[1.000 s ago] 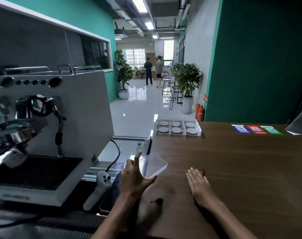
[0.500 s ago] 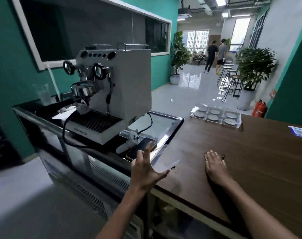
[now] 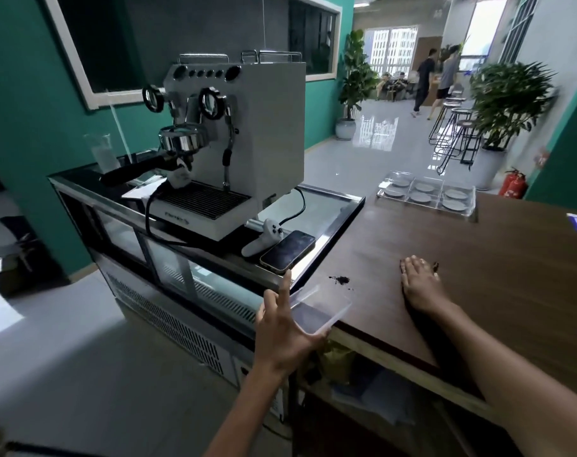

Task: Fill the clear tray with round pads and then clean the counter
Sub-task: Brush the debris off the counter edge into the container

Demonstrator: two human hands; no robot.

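Your left hand [image 3: 288, 328] grips a clear plastic lid [image 3: 320, 308] by its near edge, and over the last second it has dropped from up above the counter to sit level at the counter's [image 3: 478, 275] near-left corner, just below the small pile of dark grounds [image 3: 340, 279]. Your view has also swung left and pulled back, so the espresso machine [image 3: 234, 143] now stands fully in sight. Your right hand [image 3: 420, 282] has stayed put — flat, fingers straight, palm pressed on the wood, holding nothing. The clear tray [image 3: 427, 196] sits at the far edge of the counter, well apart from both hands, with a round pad [image 3: 455, 193] in each compartment you can make out. That suggests the filling is done and you're into the cleaning — the lid looks placed to catch the grounds if you sweep them off the edge.
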